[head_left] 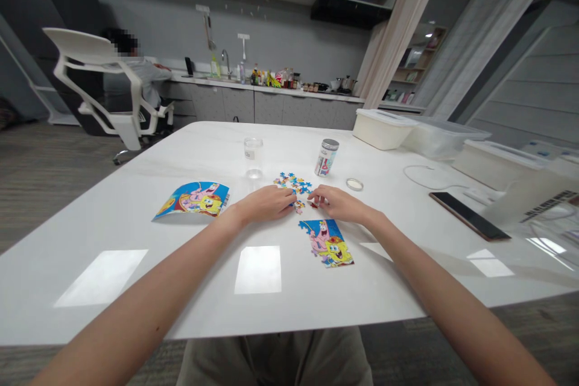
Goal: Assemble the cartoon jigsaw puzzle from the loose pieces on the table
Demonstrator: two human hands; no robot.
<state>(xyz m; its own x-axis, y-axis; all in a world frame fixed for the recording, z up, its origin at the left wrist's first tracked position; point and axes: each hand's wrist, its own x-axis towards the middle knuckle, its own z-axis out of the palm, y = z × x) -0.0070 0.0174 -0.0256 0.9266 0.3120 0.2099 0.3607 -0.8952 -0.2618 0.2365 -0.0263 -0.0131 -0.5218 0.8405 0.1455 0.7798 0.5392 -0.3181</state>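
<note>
My left hand [270, 202] rests at the near edge of a heap of loose jigsaw puzzle pieces [294, 182], its fingers curled together; what they pinch, if anything, is hidden. Small puzzle pieces [299, 207] lie just beyond its fingertips. Facing it, my right hand [337, 201] has bent fingers slightly apart, with a dark red puzzle piece [313, 205] under them on the table. Nearer to me lies a partly joined puzzle [329, 243] showing a yellow and a pink cartoon figure, its left edge ragged. A curled picture sheet [194, 198] with similar figures lies to the left.
Behind the pieces stand a clear jar [253, 158] and a lidded can [326, 157]; a round lid [354, 184] lies beside the can. A dark tablet-like slab [468, 216], a cable and plastic bins [384, 129] occupy the white table's right side. A person sits in a chair [131, 96] far left.
</note>
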